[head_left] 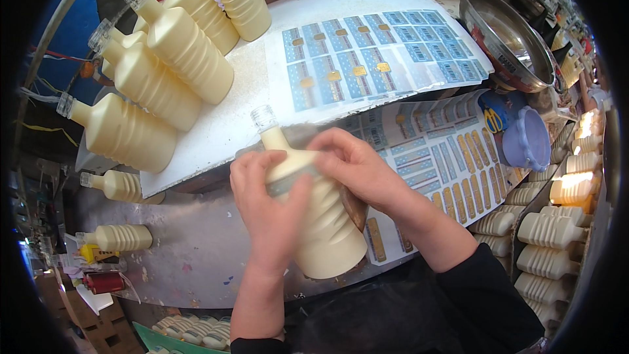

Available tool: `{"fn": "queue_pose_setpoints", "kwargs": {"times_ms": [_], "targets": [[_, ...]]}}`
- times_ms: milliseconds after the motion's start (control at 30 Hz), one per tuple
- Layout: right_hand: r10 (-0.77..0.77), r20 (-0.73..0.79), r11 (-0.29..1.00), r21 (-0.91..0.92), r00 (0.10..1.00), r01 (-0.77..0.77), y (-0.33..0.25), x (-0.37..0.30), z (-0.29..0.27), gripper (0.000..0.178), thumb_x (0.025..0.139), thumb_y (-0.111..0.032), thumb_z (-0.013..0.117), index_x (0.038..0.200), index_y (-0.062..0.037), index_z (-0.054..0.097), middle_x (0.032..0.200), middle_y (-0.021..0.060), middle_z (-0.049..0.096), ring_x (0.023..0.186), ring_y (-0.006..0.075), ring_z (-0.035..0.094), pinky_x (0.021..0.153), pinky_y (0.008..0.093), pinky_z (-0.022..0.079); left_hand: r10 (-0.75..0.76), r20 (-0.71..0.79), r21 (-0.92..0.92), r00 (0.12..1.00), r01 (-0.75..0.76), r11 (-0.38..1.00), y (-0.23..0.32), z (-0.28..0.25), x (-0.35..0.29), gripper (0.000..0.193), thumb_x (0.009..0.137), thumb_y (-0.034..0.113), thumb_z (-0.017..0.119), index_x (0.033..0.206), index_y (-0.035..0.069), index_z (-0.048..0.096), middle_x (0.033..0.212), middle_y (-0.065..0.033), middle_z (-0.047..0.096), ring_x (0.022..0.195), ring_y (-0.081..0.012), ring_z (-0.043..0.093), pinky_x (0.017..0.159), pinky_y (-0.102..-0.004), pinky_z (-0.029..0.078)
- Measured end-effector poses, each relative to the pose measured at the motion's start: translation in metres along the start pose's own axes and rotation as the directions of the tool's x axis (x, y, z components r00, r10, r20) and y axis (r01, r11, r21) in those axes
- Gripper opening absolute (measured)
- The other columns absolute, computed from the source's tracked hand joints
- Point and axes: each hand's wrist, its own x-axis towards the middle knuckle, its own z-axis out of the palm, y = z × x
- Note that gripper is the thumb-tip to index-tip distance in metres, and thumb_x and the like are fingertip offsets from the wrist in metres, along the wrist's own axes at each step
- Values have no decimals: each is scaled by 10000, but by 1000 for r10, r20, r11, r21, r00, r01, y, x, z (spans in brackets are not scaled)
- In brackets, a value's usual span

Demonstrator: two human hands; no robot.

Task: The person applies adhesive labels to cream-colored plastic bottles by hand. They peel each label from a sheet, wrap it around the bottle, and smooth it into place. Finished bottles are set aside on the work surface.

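A cream plastic bottle (327,249) with ribbed sides and a clear threaded neck leans in front of me, its neck pointing away. Around its shoulder lies a pale blue-grey label strip (283,185). My left hand (262,200) grips the bottle's left side, its fingers bent over the shoulder and its thumb blurred near the strip. Curled against the right of the shoulder, my right hand (354,160) presses thumb and fingers at the strip's right side; what its fingertips pinch is hidden. A shiny brown object (354,208) shows partly behind the bottle.
Several similar bottles (190,52) stand at the far left of a white raised board (262,72). Sheets of blue and gold labels (360,59) lie on and below it. A metal basin (508,33), a lilac bowl (527,139) and stacked bottles (547,229) are at the right.
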Motion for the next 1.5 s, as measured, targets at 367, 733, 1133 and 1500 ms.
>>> {"fn": "queue_pose_setpoints", "kwargs": {"times_ms": [367,733,1133,1500], "targets": [[-37,-17,997,-75,999,35,1,-1,1,245,1008,-193,648,1188,-34,598,893,-5,632,788,30,576,677,200,470,-15,42,8,999,15,1000,2,-2,0,356,794,153,770,1114,62,643,1172,-135,497,1152,-316,493,1023,-433,406],[-62,-8,998,-34,998,62,-5,-1,1,262,994,-174,649,1213,-42,591,844,-35,567,737,14,518,635,190,423,86,71,-123,994,-77,989,-21,-8,-6,338,922,117,601,1244,16,613,1246,-169,484,1191,-324,483,1084,-418,369],[-23,-126,998,51,992,30,-10,-3,-26,272,1036,-218,527,1128,-37,708,1035,26,665,941,108,592,864,259,475,-114,14,-501,993,105,859,-39,-2,-22,338,1053,146,487,1361,8,503,1299,-92,517,1186,-192,518,1076,-334,414],[-399,-214,778,-594,892,206,-36,-37,21,291,880,-164,736,1140,-59,660,931,178,733,837,379,721,719,417,569,-326,173,-622,930,359,696,-26,-1,-24,397,1042,154,533,1396,10,425,1294,-134,542,1132,-174,550,992,-331,478]]}}
